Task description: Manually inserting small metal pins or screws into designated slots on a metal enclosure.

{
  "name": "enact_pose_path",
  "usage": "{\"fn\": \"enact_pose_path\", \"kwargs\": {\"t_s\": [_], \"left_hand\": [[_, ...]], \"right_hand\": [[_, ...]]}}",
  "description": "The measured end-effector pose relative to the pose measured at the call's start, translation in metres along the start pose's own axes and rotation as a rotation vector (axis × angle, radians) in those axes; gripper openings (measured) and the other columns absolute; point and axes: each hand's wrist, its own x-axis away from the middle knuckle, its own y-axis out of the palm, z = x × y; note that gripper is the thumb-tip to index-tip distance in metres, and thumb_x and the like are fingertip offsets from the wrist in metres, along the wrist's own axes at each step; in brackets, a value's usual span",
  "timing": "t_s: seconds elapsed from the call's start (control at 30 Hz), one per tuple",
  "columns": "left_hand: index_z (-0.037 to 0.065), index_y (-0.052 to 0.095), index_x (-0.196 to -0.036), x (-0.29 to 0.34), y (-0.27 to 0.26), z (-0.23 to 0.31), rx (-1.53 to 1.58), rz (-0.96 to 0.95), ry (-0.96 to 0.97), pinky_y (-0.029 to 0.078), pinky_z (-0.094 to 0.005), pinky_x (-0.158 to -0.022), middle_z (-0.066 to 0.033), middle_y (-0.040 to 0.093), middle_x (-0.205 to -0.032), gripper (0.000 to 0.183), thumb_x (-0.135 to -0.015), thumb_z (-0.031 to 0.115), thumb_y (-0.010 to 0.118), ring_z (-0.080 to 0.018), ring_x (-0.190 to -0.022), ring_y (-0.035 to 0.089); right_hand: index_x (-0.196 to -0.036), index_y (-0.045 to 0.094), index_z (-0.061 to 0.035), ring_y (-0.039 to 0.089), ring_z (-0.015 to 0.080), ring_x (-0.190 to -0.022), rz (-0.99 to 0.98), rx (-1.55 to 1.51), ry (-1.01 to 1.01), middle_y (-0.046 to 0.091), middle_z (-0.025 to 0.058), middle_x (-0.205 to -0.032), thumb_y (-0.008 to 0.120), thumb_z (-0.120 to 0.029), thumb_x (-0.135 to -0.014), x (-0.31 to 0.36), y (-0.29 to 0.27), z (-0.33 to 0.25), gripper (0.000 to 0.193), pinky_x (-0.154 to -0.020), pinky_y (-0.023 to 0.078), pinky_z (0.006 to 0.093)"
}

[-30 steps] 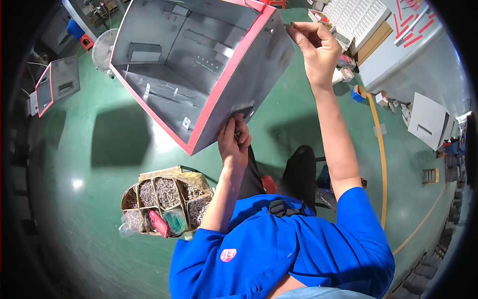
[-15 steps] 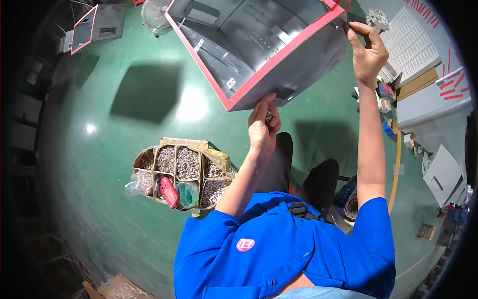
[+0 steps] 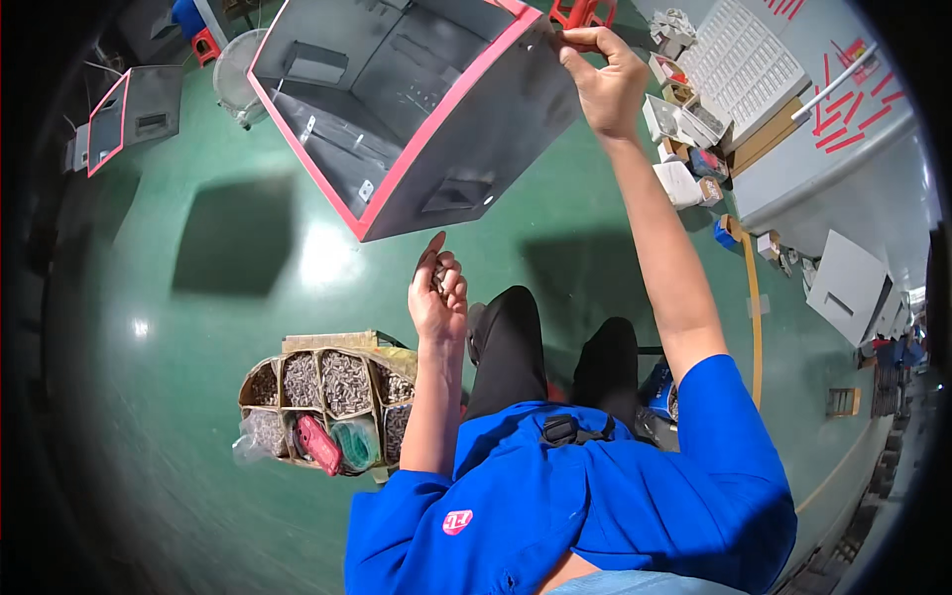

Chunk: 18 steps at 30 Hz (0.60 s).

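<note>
A dark grey metal cabinet (image 3: 466, 119) with a pink-red rim stands tilted in view ahead of me, its open front showing the inside. Loosely curled, my left hand (image 3: 439, 297) is closed on several small metal fasteners, just below the cabinet's near corner and apart from it. My right hand (image 3: 607, 84) is pinched at the cabinet's upper right corner, by small holes in the side panel. Whatever sits between those fingertips is too small to make out. To the left on the floor, a divided bin (image 3: 327, 399) carries many similar metal fasteners.
A pink-red pouch-like item (image 3: 317, 443) and a green roll (image 3: 355, 443) lie in the bin. A round fan guard (image 3: 238, 79) and another red-rimmed cabinet (image 3: 149, 114) stand at the far left. Small boxes (image 3: 684, 183) and white panels (image 3: 851, 283) line the right side.
My left hand has drawn back from the cabinet's lower side panel toward me. My right hand stays at the upper corner. The whole scene has shifted left in view.
</note>
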Motion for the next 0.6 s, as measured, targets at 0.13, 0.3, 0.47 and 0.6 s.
{"fn": "enact_pose_path", "kwargs": {"t_s": [0.13,0.3,0.47,0.6], "left_hand": [[-0.007,0.047,-0.120,-0.001,-0.011,0.013,0.339,0.021,-0.076,0.029,-0.0172,-0.039,-0.0083,0.051,-0.088,0.031,-0.095,0.010,0.039,-0.0111,-0.067,0.045],[-0.006,0.052,-0.116,0.006,-0.033,0.025,0.493,0.039,-0.060,0.047,-0.0232,-0.057,-0.0141,0.057,-0.102,0.029,-0.094,0.010,0.041,-0.0219,-0.089,0.058],[-0.006,0.054,-0.114,0.011,-0.044,0.039,0.536,0.004,-0.050,0.051,-0.0260,-0.064,-0.0144,0.060,-0.105,0.029,-0.094,0.011,0.041,-0.0238,-0.094,0.060],[-0.006,0.055,-0.113,0.013,-0.045,0.047,0.537,-0.035,-0.061,0.053,-0.0259,-0.066,-0.0134,0.061,-0.103,0.028,-0.094,0.011,0.043,-0.0234,-0.095,0.060]], "right_hand": [[-0.081,0.067,-0.0008,0.065,0.0139,-0.072,-0.043,-0.035,-0.039,0.068,0.0065,-0.077,0.070,-0.007,-0.071,0.003,0.017,-0.008,0.012,-0.068,0.049,0.0245],[-0.085,0.067,0.0003,0.060,0.0075,-0.076,-0.037,-0.139,0.035,0.067,0.0027,-0.081,0.070,-0.005,-0.076,0.001,0.029,-0.010,0.010,-0.070,0.047,0.0209],[-0.085,0.067,0.0000,0.060,0.0088,-0.076,-0.045,-0.113,-0.125,0.067,0.0046,-0.082,0.070,-0.005,-0.076,-0.001,0.038,-0.015,0.011,-0.070,0.048,0.0227],[-0.083,0.066,-0.0026,0.062,0.0157,-0.076,-0.056,0.073,-0.387,0.066,0.0069,-0.079,0.070,-0.007,-0.075,-0.011,0.038,-0.025,0.010,-0.070,0.049,0.0268]]}}
